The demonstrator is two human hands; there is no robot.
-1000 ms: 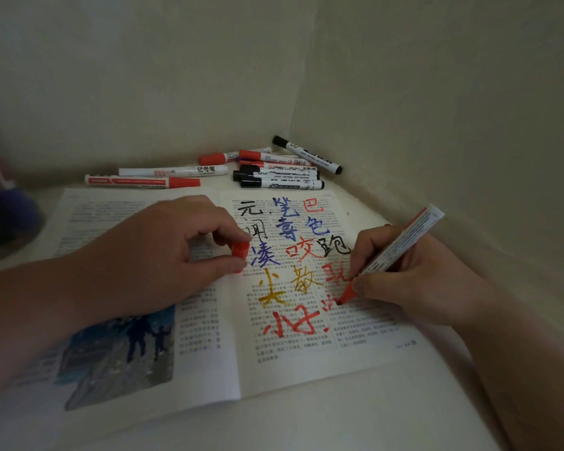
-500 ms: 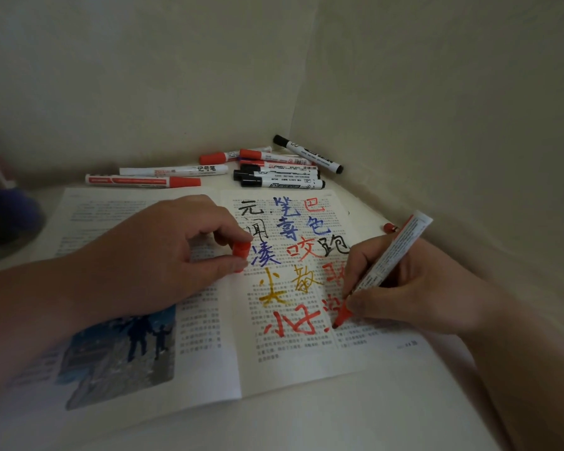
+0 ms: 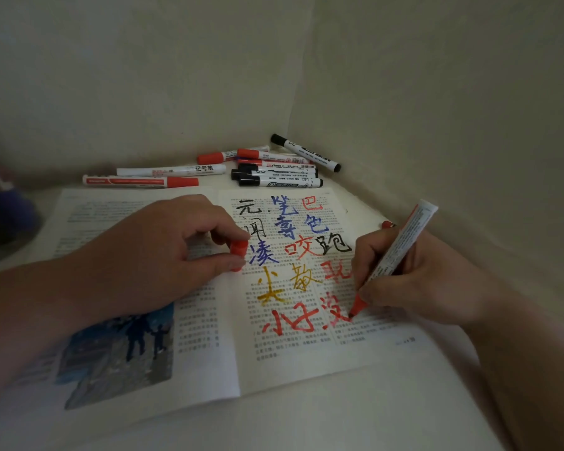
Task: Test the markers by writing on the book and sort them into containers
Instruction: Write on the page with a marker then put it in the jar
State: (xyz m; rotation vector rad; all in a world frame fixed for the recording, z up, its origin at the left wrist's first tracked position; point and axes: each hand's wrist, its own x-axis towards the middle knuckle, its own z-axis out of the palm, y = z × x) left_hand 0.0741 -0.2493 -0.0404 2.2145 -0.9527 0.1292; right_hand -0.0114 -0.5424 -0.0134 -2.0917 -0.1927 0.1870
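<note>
1. Your right hand (image 3: 417, 284): the fingers are curled round the red marker (image 3: 404, 242) in a writing grip, with thumb and forefinger pinching the barrel low down, near the nib. The barrel leans up and away to the right, and its white end stands clear above your knuckles. The red nib pokes out below your fingertips and touches the right-hand page of the book (image 3: 306, 362), at the foot of a red character.

2. Your left hand (image 3: 163, 252): it rests on the book at the centre fold. Thumb and forefinger pinch the red cap (image 3: 238, 250), which sits at your fingertips over the inner edge of the right page.

3. The book: it lies open flat on the white table (image 3: 306, 424). The right page carries black, blue, red and yellow characters; the left page bears a photograph.

4. Loose markers (image 3: 274, 167): red- and black-capped ones lie clustered flat in the corner beyond the book, well apart from both hands. Two long markers (image 3: 140, 181) lie to their left.

5. Purple object (image 3: 4, 213), far left: too blurred to identify.
</note>
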